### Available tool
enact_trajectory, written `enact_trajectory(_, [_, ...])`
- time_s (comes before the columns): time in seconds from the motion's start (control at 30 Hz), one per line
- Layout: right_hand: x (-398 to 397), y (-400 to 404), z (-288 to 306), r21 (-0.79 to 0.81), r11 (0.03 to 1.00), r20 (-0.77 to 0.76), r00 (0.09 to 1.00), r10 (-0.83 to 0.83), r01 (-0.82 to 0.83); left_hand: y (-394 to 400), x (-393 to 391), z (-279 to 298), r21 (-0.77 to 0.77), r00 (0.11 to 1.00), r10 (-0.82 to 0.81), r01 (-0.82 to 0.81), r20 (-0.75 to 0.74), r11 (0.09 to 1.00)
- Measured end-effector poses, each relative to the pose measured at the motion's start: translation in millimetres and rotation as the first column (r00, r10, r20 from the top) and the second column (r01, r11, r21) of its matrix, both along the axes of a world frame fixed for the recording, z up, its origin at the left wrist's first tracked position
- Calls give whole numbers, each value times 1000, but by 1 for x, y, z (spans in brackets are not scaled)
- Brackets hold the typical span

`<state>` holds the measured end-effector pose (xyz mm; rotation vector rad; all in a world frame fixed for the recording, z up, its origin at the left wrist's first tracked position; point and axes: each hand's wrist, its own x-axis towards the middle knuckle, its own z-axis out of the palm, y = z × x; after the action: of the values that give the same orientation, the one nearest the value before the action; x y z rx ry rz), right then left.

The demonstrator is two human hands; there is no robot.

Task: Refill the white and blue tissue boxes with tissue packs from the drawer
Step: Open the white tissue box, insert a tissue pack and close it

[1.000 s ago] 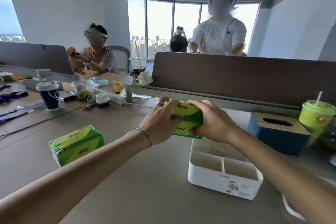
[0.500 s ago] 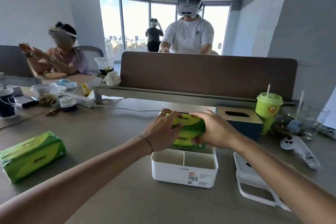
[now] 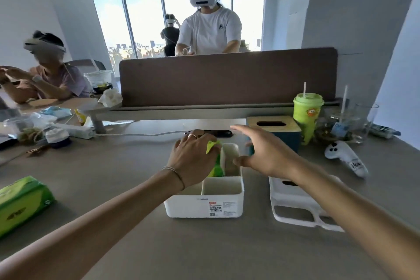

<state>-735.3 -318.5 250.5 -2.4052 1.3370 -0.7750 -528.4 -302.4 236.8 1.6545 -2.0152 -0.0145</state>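
The white tissue box (image 3: pixel 204 208) stands open in the middle of the table, its white lid (image 3: pixel 295 209) lying to its right. My left hand (image 3: pixel 193 159) presses a green tissue pack (image 3: pixel 216 166) down into the box's far compartment; most of the pack is hidden under the hand. My right hand (image 3: pixel 261 152) hovers open above the box's far right corner, holding nothing. The blue tissue box (image 3: pixel 276 130) with a wooden slotted lid stands just behind my right hand. A second green tissue pack (image 3: pixel 22 202) lies at the table's left edge.
A green cup with a straw (image 3: pixel 308 116), glasses and a white controller (image 3: pixel 345 158) crowd the right side. A brown desk divider (image 3: pixel 227 77) runs along the back, a white cable (image 3: pixel 141 134) before it. Clutter fills the left; other people sit and stand beyond.
The tissue pack went down from above the white box into its far compartment. My right hand let go of it and opened. The view shifted right and closer.
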Motion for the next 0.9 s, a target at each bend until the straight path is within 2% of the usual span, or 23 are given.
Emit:
enact_trajectory(0.1, [-44, 8, 0, -9, 995, 0, 995, -99, 99, -3, -45, -2, -27, 994, -103, 102, -43, 994])
enact_trajectory(0.2, [-87, 16, -8, 12, 982, -17, 982, -188, 188, -4, -88, -11, -13, 981, -192, 192, 2, 981])
enact_trajectory(0.3, [-123, 24, -22, 56, 961, -35, 963, -269, 270, -7, -120, -26, 54, 962, -271, 269, 40, 962])
enact_trajectory(0.43, [-155, 30, -40, 131, 938, -41, 947, -317, 320, -10, -144, -49, 204, 932, -363, 355, -1, 912])
enact_trajectory(0.63, [-175, 37, -55, 190, 925, -73, 944, -322, 330, -16, -158, -78, 311, 923, -384, 356, 33, 882])
enact_trajectory(0.73, [-180, 40, -59, 198, 927, -87, 948, -306, 317, -18, -162, -81, 297, 923, -385, 360, 27, 884])
enact_trajectory(0.9, [-175, 41, -59, 166, 936, -106, 950, -295, 309, -19, -160, -69, 192, 912, -410, 399, 16, 897])
